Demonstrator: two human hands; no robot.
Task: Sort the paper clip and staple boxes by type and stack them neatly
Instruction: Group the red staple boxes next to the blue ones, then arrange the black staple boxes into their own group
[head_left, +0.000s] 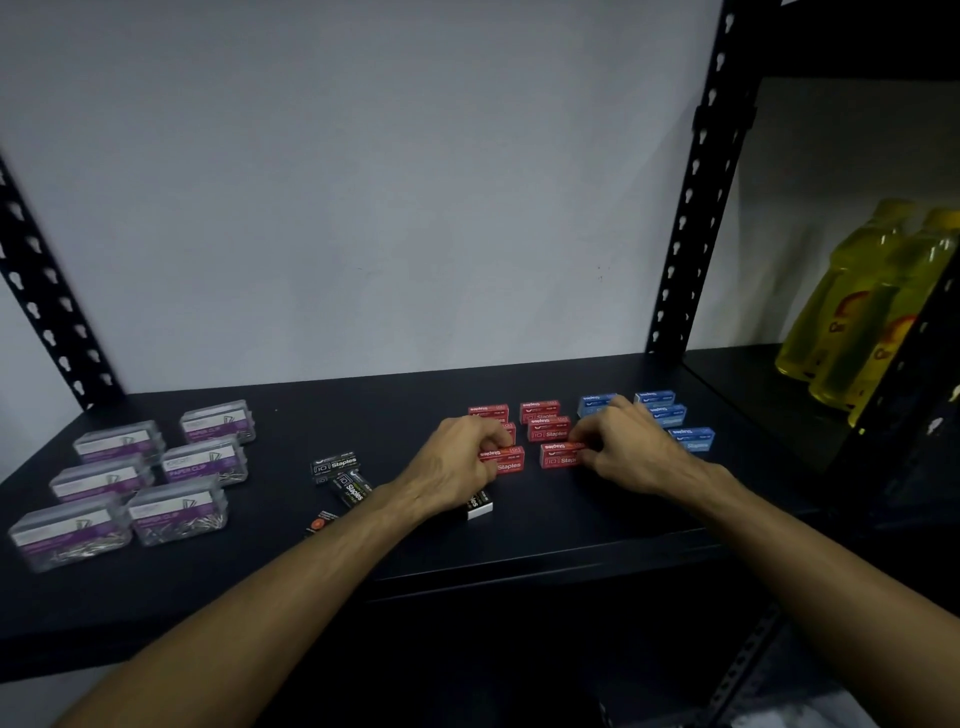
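Mid-sort on reds: my left hand (457, 457) and right hand (621, 447) each pinch a red box (558, 456), next I stack them squarely

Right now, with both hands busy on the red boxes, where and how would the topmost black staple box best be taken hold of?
Pinch the black staple box across its two long sides, coming from above. It lies tilted on another black box, so its long edges look exposed, while its near end sits close to the left forearm. It appears small and flat, so a thumb-and-finger pinch should do.
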